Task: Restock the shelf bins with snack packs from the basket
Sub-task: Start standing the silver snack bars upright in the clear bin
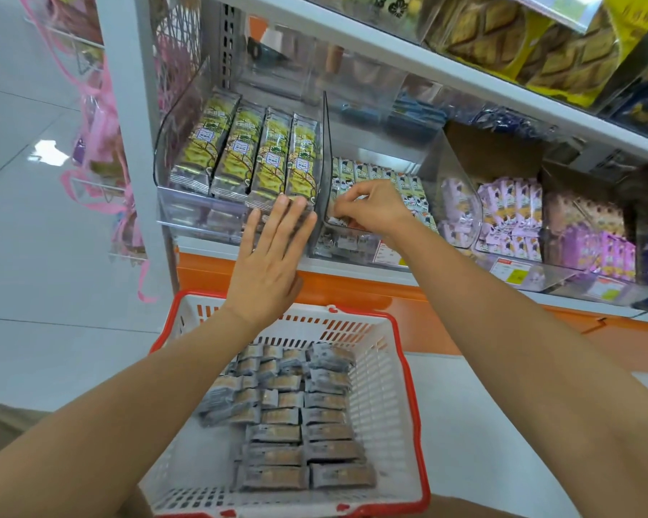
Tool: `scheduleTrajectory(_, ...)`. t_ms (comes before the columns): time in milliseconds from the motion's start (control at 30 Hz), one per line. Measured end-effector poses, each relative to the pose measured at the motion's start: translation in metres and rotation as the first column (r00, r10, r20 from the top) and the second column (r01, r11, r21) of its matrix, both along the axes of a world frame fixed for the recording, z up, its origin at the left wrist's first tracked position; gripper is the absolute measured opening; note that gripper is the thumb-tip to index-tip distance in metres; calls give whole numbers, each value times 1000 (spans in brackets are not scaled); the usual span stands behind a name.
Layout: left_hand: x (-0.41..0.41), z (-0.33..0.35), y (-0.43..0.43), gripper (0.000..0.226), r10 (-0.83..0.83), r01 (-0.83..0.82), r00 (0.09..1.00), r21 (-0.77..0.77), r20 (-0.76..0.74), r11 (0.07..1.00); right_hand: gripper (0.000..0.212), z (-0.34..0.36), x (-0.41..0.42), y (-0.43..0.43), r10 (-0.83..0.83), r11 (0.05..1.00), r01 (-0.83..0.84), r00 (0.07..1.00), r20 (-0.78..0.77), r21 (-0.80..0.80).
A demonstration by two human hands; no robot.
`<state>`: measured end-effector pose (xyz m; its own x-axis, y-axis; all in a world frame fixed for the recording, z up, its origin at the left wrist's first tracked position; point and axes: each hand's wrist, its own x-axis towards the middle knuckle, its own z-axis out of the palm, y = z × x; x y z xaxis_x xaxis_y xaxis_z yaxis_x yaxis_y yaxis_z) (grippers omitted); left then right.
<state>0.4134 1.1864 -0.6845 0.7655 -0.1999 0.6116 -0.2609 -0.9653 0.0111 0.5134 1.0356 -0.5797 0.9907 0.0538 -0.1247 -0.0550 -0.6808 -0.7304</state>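
Note:
A white basket with a red rim (386, 372) sits low in front of me, holding several grey-and-tan snack packs (296, 416) in rows. On the shelf, a clear bin (188, 214) holds yellow-green snack packs (266, 158) standing in a row. My left hand (274, 256) is flat with straight fingers pressing against the front of that bin. To its right, a second clear bin (326, 151) holds small white-and-green packs (408, 185). My right hand (375, 207) reaches into this bin with fingers curled, pinching a small pack at its front.
Further right stand clear bins of purple and lilac packs (509, 211). Price tags (513, 272) line the orange-edged shelf front (352, 289). An upper shelf (502, 80) carries yellow boxes. Pink ribbon bags (102, 117) hang at the left beside a white upright post.

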Motion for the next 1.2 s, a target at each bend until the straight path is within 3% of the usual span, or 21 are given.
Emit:
scheduleTrajectory(167,0,0,2,81,5,-5,1000,16,-12,1000,16,-1,2,-1,66,988,-70,997,-30,-140)
scheduleTrajectory(433,-2,0,3,79,25,-21,998,65,-52,998,4,-7,5,-1,61,992,-72,992,-112,-103)
scheduleTrajectory(667,-7,4,0,82,12,-7,997,67,-72,998,17,-5,-18,-12,59,994,-76,977,204,74)
scheduleTrajectory(767,-13,-1,-9,73,-22,27,997,59,-72,998,21,-3,-47,-19,59,972,-142,921,385,190)
scheduleTrajectory(867,-19,-10,-20,63,-75,79,992,37,-105,996,18,-13,-77,-31,77,955,-194,893,444,225)
scheduleTrajectory(1033,-24,-32,-29,58,-125,158,948,91,-292,983,14,-76,-114,-57,91,967,-166,934,344,195)
scheduleTrajectory(1200,-22,-65,-30,69,-89,196,847,152,-524,969,19,-157,-123,-81,121,992,-124,985,119,24)
